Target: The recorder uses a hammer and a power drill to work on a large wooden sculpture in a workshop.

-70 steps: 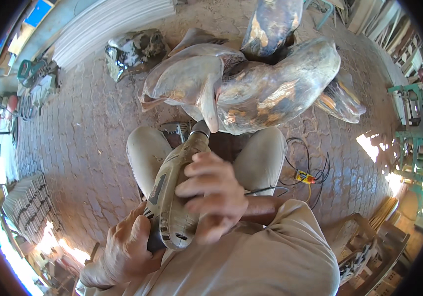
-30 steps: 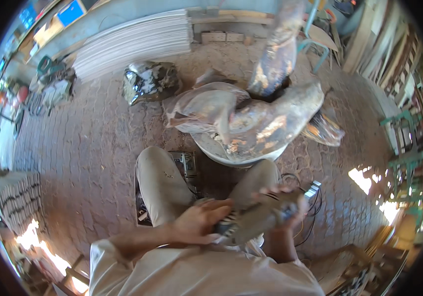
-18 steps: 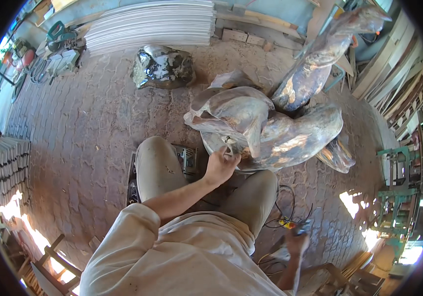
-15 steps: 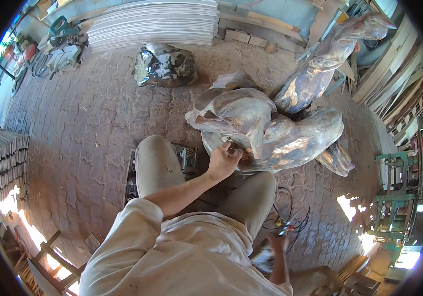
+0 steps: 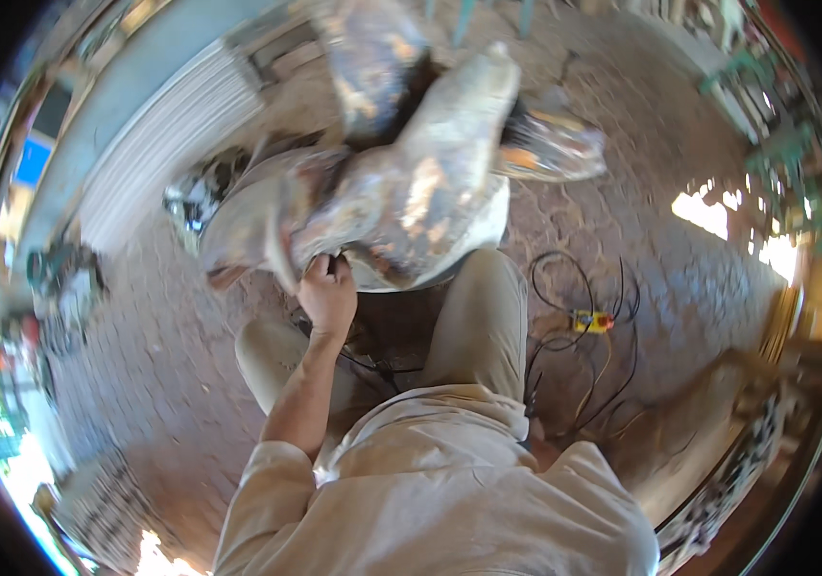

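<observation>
The large, mottled grey-brown, wood-like curved piece point(image 5: 430, 187) rests on the white rounded stand point(image 5: 493, 219), jutting past its left edge, and my left hand point(image 5: 327, 296) is curled at the piece's near side, around what I cannot tell. My right hand is hidden by my hip, its grip unseen; a yellow-and-red box point(image 5: 591, 322) lies on the brick-paved floor point(image 5: 699, 336).

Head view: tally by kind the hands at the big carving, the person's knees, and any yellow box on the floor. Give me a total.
Hand at the carving: 1, the left hand
Knees: 2, the left knee and the right knee
Yellow box: 1
Total: 4
</observation>
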`<move>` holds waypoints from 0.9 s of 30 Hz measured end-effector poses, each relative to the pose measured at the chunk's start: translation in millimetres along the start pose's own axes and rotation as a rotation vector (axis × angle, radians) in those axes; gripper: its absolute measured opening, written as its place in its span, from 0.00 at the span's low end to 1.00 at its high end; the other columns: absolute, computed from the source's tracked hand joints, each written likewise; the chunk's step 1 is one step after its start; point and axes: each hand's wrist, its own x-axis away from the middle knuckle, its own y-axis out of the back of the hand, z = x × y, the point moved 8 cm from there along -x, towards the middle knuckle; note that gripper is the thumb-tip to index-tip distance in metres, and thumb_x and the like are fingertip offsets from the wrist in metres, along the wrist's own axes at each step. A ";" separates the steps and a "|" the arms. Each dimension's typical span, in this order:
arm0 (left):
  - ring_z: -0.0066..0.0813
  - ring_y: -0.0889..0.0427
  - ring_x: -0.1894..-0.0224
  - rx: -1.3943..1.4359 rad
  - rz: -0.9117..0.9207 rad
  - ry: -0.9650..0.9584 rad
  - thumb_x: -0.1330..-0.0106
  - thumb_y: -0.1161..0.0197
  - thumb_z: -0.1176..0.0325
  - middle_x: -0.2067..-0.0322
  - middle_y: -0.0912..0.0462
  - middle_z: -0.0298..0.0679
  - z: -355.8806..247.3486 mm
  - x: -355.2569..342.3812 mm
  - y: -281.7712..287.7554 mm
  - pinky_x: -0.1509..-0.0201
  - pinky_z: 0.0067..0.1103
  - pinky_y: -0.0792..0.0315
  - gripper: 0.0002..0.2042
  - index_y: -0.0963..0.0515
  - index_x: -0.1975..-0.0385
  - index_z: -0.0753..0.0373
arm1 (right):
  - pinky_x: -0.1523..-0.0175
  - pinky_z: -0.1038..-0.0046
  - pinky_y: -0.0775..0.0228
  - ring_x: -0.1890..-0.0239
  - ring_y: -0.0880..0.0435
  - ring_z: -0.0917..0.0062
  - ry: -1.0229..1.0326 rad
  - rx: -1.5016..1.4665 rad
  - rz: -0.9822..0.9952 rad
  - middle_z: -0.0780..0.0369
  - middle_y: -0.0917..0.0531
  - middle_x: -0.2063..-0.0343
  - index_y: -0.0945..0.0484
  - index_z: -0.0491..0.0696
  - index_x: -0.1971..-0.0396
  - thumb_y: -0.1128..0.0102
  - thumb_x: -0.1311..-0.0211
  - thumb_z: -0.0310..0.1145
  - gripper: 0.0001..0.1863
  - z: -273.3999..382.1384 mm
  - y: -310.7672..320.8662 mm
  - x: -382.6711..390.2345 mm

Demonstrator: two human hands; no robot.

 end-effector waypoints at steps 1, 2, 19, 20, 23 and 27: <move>0.60 0.17 0.70 0.006 0.052 -0.032 0.38 0.36 0.71 0.74 0.18 0.58 -4.3 -0.4 -4.1 0.65 0.42 0.26 0.07 0.21 0.75 0.68 | 0.46 0.51 0.25 0.50 0.17 0.53 -0.009 0.001 -0.006 0.50 0.17 0.54 0.20 0.43 0.51 0.36 0.43 0.51 0.29 1.4 -1.9 3.9; 0.61 0.18 0.70 -0.042 0.025 -0.068 0.36 0.37 0.70 0.75 0.19 0.56 -7.4 -1.5 -2.7 0.66 0.43 0.26 0.08 0.22 0.76 0.67 | 0.46 0.51 0.26 0.50 0.17 0.52 -0.021 -0.003 -0.013 0.49 0.17 0.53 0.21 0.42 0.51 0.36 0.42 0.51 0.29 2.2 -2.8 7.6; 0.37 0.15 0.68 0.338 0.023 0.412 0.29 0.39 0.65 0.65 0.13 0.46 31.1 3.3 -24.3 0.68 0.31 0.24 0.14 0.16 0.60 0.73 | 0.37 0.48 0.32 0.40 0.24 0.47 -0.024 -0.027 -0.033 0.46 0.22 0.43 0.22 0.42 0.46 0.50 0.31 0.52 0.29 8.9 -20.6 30.5; 0.35 0.15 0.67 0.325 0.072 0.442 0.29 0.40 0.66 0.66 0.13 0.46 39.0 2.8 -27.3 0.68 0.30 0.24 0.14 0.16 0.61 0.73 | 0.32 0.50 0.35 0.35 0.25 0.47 -0.106 -0.115 0.054 0.44 0.22 0.39 0.22 0.39 0.41 0.57 0.27 0.64 0.40 3.1 -29.5 32.9; 0.29 0.20 0.70 0.283 0.154 0.380 0.28 0.42 0.68 0.68 0.16 0.43 54.3 -5.2 -28.7 0.72 0.27 0.27 0.12 0.18 0.61 0.73 | 0.38 0.50 0.29 0.43 0.19 0.46 -0.082 -0.116 -0.080 0.45 0.17 0.47 0.18 0.41 0.47 0.52 0.28 0.62 0.36 3.5 -28.1 31.3; 0.30 0.22 0.71 0.043 0.167 0.056 0.28 0.43 0.72 0.67 0.17 0.44 43.2 -16.9 -22.1 0.69 0.26 0.26 0.11 0.21 0.60 0.78 | 0.46 0.55 0.24 0.48 0.18 0.59 -0.097 0.001 -0.151 0.56 0.19 0.53 0.25 0.46 0.48 0.27 0.47 0.49 0.31 -6.1 -40.3 24.1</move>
